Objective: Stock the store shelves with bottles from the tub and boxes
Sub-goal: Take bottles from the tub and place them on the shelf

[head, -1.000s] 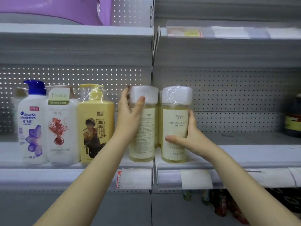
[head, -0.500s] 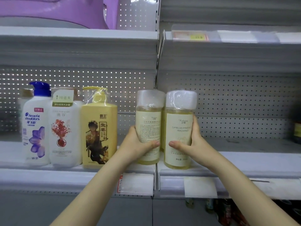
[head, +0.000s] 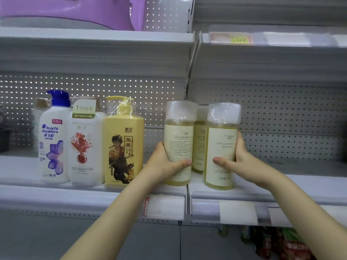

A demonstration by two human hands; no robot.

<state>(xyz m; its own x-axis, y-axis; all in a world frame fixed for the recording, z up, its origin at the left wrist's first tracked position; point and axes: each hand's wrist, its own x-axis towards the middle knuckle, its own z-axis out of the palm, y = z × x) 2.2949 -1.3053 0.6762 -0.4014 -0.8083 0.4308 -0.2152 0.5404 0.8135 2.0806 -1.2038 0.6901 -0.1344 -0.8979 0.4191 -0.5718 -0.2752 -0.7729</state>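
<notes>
Far to the left of the left grip, three pump bottles stand in a close row on the shelf [head: 309, 186]: a white bottle with a blue pump [head: 53, 139], a white bottle with a red flower label [head: 85, 147] and a yellow bottle [head: 123, 145]. A narrow strip of bare shelf separates the yellow bottle from the left hand [head: 165, 164]. That hand wraps the lower body of the left pale bottle [head: 179, 136], thumb across the front label and fingers behind. The bottle stands upright with its base near the front lip, just left of the seam [head: 188, 194] between the two shelf boards.

Between the two grips, and set further back, a third pale bottle [head: 200, 143] shows through the gap. Right of it, the right hand [head: 242, 158] clasps the right pale bottle [head: 221, 147] low down, thumb on the label and fingers round the far side. This bottle is upright with its base close to the front edge. Whether either held bottle rests its full weight on the shelf cannot be told.

Beyond the right grip the shelf runs open to the frame edge, backed by a perforated panel [head: 281, 113]. Above both grips there is free height up to the upper shelf [head: 93, 36], where a purple tub [head: 75, 12] sits.

A second ago the left hand was up at its bottle's cap; now it is down on the body. Half a second ago the two held bottles stood almost touching; now they are parted and the bottle behind shows between them.
</notes>
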